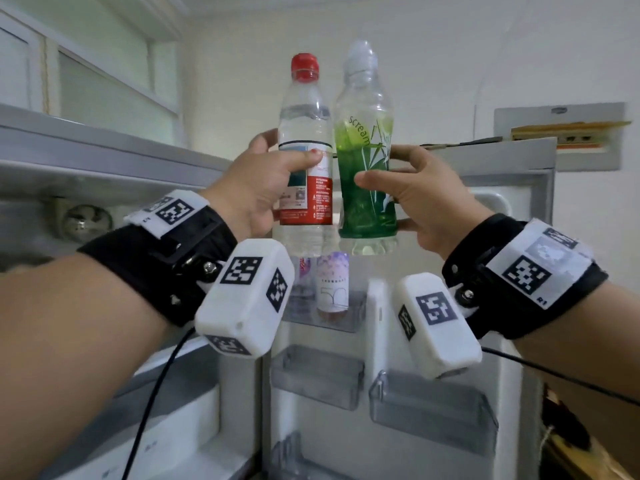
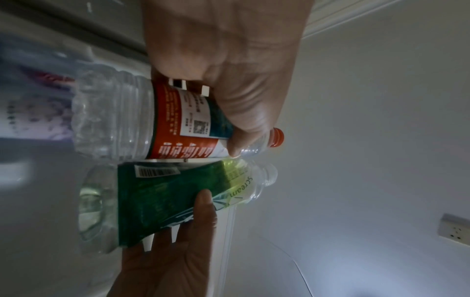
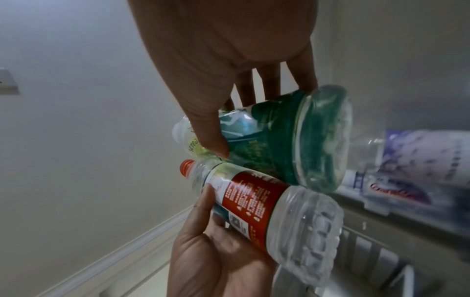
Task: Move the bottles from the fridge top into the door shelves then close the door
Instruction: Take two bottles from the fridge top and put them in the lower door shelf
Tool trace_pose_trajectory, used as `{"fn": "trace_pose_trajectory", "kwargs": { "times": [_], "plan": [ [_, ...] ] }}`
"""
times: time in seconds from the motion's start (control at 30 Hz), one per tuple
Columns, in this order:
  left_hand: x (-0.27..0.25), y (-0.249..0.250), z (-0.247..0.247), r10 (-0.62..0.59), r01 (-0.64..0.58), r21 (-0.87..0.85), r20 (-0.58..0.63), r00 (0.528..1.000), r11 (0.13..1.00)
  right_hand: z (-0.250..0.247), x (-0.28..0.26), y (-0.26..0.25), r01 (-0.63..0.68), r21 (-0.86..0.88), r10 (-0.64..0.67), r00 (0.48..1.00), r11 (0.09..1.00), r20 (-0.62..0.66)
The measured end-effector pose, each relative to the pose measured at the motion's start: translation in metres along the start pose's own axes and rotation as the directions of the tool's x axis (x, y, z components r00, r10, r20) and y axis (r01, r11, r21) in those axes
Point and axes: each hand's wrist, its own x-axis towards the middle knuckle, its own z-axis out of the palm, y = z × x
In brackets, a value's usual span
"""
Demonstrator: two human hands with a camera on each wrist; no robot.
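The left hand (image 1: 256, 192) grips the red-capped water bottle (image 1: 304, 140), the right hand (image 1: 426, 199) the green bottle (image 1: 367, 164), both upright, seemingly touching, above the open door shelves (image 1: 318, 379).

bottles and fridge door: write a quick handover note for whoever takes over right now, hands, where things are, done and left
Left hand: grips the clear red-capped water bottle.
Right hand: grips the clear green-labelled "scream" bottle.
Both bottles are upright, side by side, in the air above the open fridge door.
Done: the top left door shelf already holds two bottles.
Left: set both held bottles in the clear door shelves, then close the door.
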Motion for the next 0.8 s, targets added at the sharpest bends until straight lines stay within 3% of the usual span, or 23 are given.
{"fn": "trace_pose_trajectory", "kwargs": {
  "times": [0.43, 0.8],
  "plan": [
    [-0.019, -0.101, 0.079, -0.147, 0.138, 0.087, 0.104, 0.984, 0.987, -0.079, -0.045, 0.06, -0.161, -0.09, 0.144, 0.974, 0.983, -0.176],
    [-0.02, -0.196, 0.109, -0.185, 0.169, 0.295, 0.027, 0.982, 0.94, -0.095, -0.051, 0.153, -0.274, -0.151, 0.215, 0.922, 0.95, -0.323]
  ]
}}
